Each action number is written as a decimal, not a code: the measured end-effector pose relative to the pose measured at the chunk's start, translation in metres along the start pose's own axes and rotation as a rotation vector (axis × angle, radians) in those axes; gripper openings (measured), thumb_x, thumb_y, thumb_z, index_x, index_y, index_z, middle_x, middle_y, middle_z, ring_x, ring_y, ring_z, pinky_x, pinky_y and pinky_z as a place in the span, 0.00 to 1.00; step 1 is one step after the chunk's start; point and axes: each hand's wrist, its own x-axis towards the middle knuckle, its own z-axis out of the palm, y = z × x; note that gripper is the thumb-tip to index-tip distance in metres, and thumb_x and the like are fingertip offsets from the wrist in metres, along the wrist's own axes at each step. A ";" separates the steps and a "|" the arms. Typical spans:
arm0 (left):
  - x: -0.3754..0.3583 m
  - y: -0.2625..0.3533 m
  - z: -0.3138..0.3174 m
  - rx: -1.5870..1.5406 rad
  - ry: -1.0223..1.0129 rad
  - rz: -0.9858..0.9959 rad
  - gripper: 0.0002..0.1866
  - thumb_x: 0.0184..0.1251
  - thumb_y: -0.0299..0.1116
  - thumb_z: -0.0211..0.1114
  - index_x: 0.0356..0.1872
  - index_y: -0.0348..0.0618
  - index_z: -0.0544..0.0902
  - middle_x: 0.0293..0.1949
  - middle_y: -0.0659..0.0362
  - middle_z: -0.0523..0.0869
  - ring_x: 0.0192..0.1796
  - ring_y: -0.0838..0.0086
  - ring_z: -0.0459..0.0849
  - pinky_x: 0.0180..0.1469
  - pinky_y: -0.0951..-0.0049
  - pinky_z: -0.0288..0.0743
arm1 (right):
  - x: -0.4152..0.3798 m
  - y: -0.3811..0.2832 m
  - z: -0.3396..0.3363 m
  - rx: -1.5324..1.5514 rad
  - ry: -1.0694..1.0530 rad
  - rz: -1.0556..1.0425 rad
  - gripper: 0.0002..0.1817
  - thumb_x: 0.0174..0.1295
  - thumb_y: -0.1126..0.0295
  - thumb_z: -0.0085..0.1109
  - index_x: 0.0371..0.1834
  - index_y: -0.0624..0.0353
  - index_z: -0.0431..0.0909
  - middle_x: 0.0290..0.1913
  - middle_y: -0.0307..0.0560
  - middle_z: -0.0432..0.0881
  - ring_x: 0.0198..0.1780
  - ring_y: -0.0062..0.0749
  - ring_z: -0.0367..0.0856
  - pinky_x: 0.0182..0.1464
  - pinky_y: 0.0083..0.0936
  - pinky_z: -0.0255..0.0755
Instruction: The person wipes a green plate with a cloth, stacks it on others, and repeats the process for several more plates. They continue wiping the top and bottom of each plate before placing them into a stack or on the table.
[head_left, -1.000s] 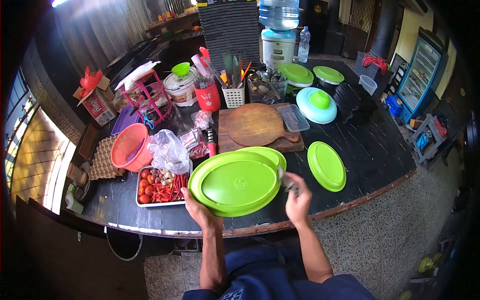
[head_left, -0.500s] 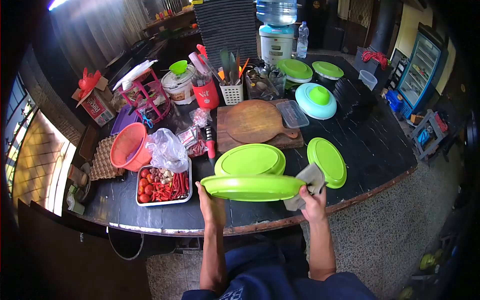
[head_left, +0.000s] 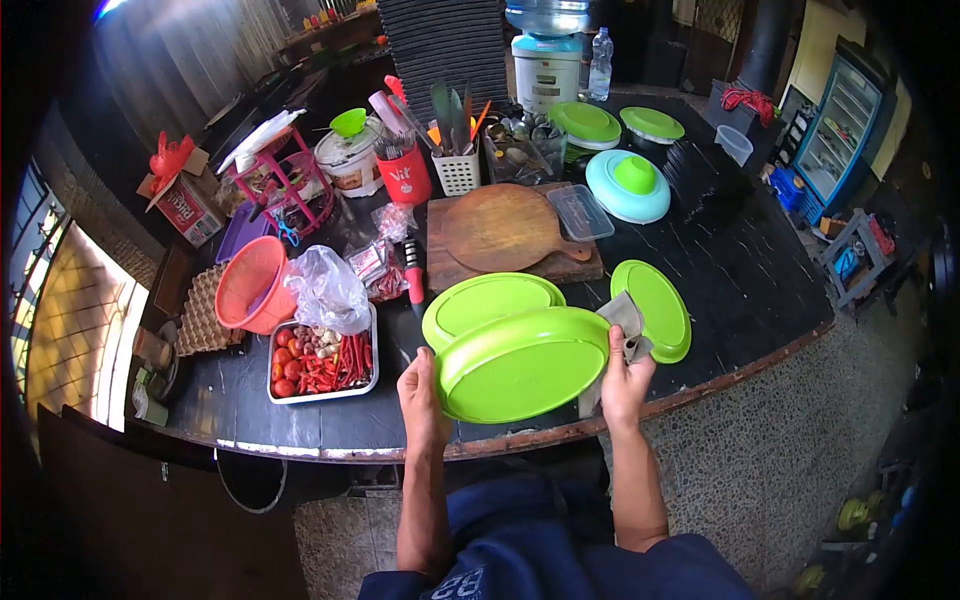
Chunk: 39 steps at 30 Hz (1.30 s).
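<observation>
A green oval plate is held up in front of me at the table's near edge, tilted so that its underside faces me. My left hand is closed on its left end, thumb on the near face. At the right end my right hand grips the plate together with a grey cloth, part of which hangs behind the plate. Just beyond lies a second green oval plate, partly covered by the held one. Another green oval plate rests on the table to the right of the cloth.
To the left stands a tray of tomatoes and chillies, with a plastic bag and an orange basket behind it. Farther back are a round wooden board, a clear lid, a utensil holder and a blue bowl.
The held plate has tipped from nearly edge-on to showing its broad underside. Both hands have kept their grip, and the cloth has shifted slightly. The whole view has moved a little.
</observation>
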 end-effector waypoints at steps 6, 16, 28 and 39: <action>-0.002 -0.002 0.022 0.005 0.260 -0.079 0.24 0.84 0.48 0.55 0.49 0.32 0.84 0.43 0.54 0.91 0.38 0.77 0.89 0.43 0.74 0.84 | -0.014 -0.006 0.013 -0.291 0.032 -0.465 0.19 0.80 0.65 0.50 0.61 0.72 0.79 0.60 0.62 0.84 0.60 0.53 0.84 0.62 0.41 0.76; -0.010 -0.010 0.050 -0.095 0.312 -0.114 0.29 0.83 0.54 0.54 0.58 0.32 0.80 0.50 0.52 0.90 0.46 0.70 0.91 0.49 0.67 0.86 | -0.045 -0.007 0.015 -0.557 -0.310 -0.680 0.23 0.64 0.82 0.55 0.62 0.60 0.84 0.67 0.52 0.83 0.72 0.52 0.76 0.73 0.47 0.68; -0.014 -0.016 0.047 -0.021 0.284 -0.122 0.28 0.84 0.52 0.52 0.55 0.31 0.82 0.49 0.53 0.90 0.45 0.73 0.90 0.49 0.71 0.85 | 0.015 0.000 0.010 -0.442 -0.294 -0.631 0.30 0.52 0.89 0.61 0.62 0.60 0.83 0.62 0.51 0.86 0.70 0.49 0.78 0.71 0.44 0.74; -0.014 -0.027 0.047 -0.116 0.270 -0.092 0.28 0.85 0.52 0.51 0.51 0.32 0.83 0.46 0.55 0.90 0.42 0.75 0.89 0.45 0.73 0.84 | -0.060 -0.021 0.046 -0.347 -0.637 -0.655 0.30 0.53 0.87 0.61 0.62 0.59 0.83 0.63 0.50 0.85 0.70 0.47 0.79 0.72 0.46 0.72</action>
